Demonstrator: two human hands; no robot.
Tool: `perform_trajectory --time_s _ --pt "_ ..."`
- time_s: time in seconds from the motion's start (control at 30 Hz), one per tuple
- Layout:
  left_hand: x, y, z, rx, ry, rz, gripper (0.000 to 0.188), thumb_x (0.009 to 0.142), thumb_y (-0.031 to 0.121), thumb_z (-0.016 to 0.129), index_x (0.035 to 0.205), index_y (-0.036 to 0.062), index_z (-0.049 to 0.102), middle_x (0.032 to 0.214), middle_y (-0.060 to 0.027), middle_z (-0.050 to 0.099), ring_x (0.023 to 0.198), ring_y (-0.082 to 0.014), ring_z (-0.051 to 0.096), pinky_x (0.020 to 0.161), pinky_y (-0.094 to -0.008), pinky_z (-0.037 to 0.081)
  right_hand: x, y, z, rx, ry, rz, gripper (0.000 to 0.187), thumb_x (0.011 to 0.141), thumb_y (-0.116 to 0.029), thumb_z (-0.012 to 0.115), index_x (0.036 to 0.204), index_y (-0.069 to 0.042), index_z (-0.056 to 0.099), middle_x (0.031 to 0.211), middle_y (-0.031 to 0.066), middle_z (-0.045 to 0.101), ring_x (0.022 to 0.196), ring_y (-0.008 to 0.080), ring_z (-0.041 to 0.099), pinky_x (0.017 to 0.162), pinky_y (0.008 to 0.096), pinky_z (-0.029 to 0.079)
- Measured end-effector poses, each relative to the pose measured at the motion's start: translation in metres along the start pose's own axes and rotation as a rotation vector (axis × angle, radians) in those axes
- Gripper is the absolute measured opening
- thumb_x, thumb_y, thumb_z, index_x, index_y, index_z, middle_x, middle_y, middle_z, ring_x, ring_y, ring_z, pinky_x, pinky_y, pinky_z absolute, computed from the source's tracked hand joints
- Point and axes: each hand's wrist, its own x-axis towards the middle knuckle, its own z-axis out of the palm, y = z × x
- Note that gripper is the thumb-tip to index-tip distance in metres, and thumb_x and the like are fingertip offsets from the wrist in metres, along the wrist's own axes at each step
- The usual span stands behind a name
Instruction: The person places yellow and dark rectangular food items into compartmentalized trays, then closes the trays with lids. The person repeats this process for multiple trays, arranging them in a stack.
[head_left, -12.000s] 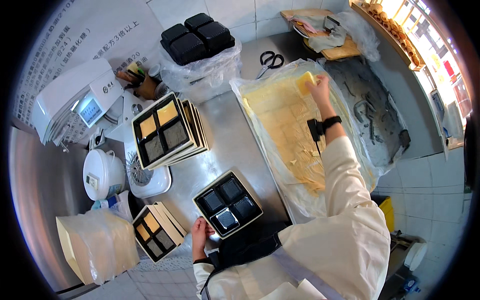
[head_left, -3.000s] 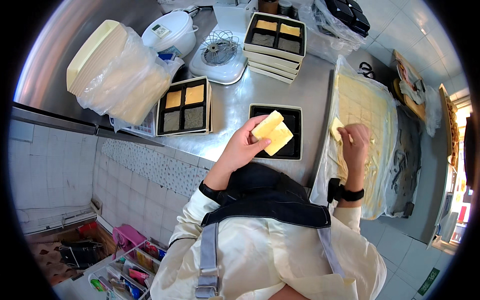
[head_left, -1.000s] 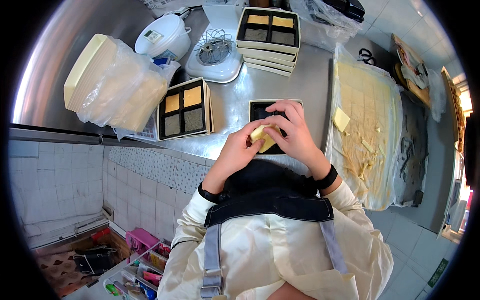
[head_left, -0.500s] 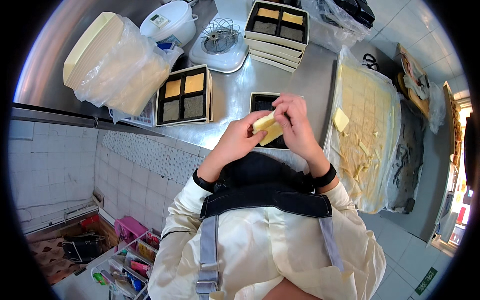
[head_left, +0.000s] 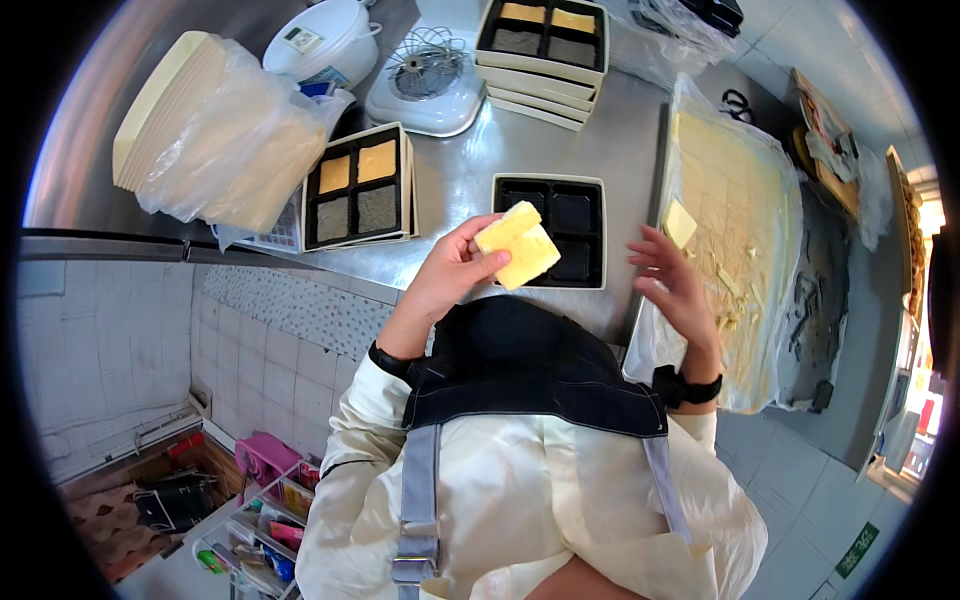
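A: Where's the yellow cake (head_left: 530, 262)?
B: Left hand (head_left: 450, 265) has it, pinched between thumb and fingers. Narrower part overlaps a wider slab; can't tell if they're joined. In view it overlaps the near-left part of the black tray (head_left: 572, 212).
A: Tray details?
B: Four compartments, sits in a cream box (head_left: 605, 240). Right pair in plain view, left pair partly hidden by hand and cake.
A: Right hand (head_left: 675, 285)?
B: Fingers loosely spread, right of the tray. Fingertips just beside a loose yellow square (head_left: 680, 224).
A: Square's on what?
B: The big yellow sheet (head_left: 735, 200) on clear film (head_left: 660, 345), with torn scraps (head_left: 733, 290) scattered over its near half.
A: Left of the tray?
B: Filled box (head_left: 407, 185) on the steel counter (head_left: 450, 175): yellow squares (head_left: 376, 159) in the far pair, grey squares (head_left: 377, 210) in the near pair.
A: Further out?
B: Box stack (head_left: 535, 85) behind, topped with the same two colours. White mixer (head_left: 425, 112) left of that, wire whisk (head_left: 427, 63) on it. Scissors (head_left: 737, 105) beyond the sheet.
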Motion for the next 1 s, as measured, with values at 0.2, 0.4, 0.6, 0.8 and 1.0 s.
perform_trajectory --time_s 0.2,0.4,0.6,0.8,1.0 --pt "0.004 0.002 0.016 -0.346 0.044 -0.030 0.041 0.090 0.006 0.059 0.128 0.0043 0.045 0.112 -0.0058 0.058 0.101 -0.0151 0.060 0.084 -0.0295 0.053 0.043 -0.035 0.062 0.413 -0.293 0.218 0.062 0.087 -0.005 0.061 0.140 -0.008 0.029 0.116 0.0095 0.053 0.093 0.0144 0.059 0.068 0.0259 0.051" --pt "0.011 -0.006 0.010 -0.378 0.099 0.006 0.032 0.096 0.015 0.050 0.125 0.0033 0.044 0.116 -0.0084 0.056 0.103 -0.0184 0.060 0.086 -0.0324 0.053 0.094 -0.025 0.087 0.365 -0.217 0.143 0.040 0.087 -0.008 0.063 0.123 -0.003 0.046 0.096 0.0035 0.060 0.078 0.0075 0.057 0.062 0.0225 0.049" --pt "0.011 -0.016 0.006 -0.384 0.161 -0.047 0.028 0.099 0.025 0.044 0.118 0.0057 0.047 0.115 -0.0063 0.056 0.102 -0.0177 0.060 0.085 -0.0333 0.052 0.103 -0.012 0.090 0.381 -0.208 0.127 0.034 0.088 -0.007 0.062 0.120 -0.002 0.052 0.103 0.0035 0.060 0.090 0.0081 0.057 0.074 0.0224 0.048" --pt "0.020 -0.023 0.007 -0.275 0.127 -0.057 0.028 0.099 0.029 0.042 0.118 0.0090 0.047 0.115 -0.0057 0.056 0.101 -0.0165 0.060 0.084 -0.0310 0.050 0.103 0.000 0.089 0.430 -0.245 0.144 0.036 0.088 -0.008 0.062 0.122 0.000 0.051 0.107 0.0053 0.060 0.093 0.0100 0.057 0.079 0.0248 0.049" --pt "0.030 -0.037 -0.002 -0.064 0.177 -0.059 0.034 0.100 0.036 0.035 0.116 0.0089 0.048 0.111 -0.0054 0.056 0.099 -0.0145 0.059 0.082 -0.0303 0.049 0.105 0.011 0.093 0.312 -0.262 0.215 0.031 0.089 -0.013 0.062 0.116 0.002 0.059 0.096 0.0043 0.064 0.086 0.0095 0.059 0.075 0.0245 0.049"
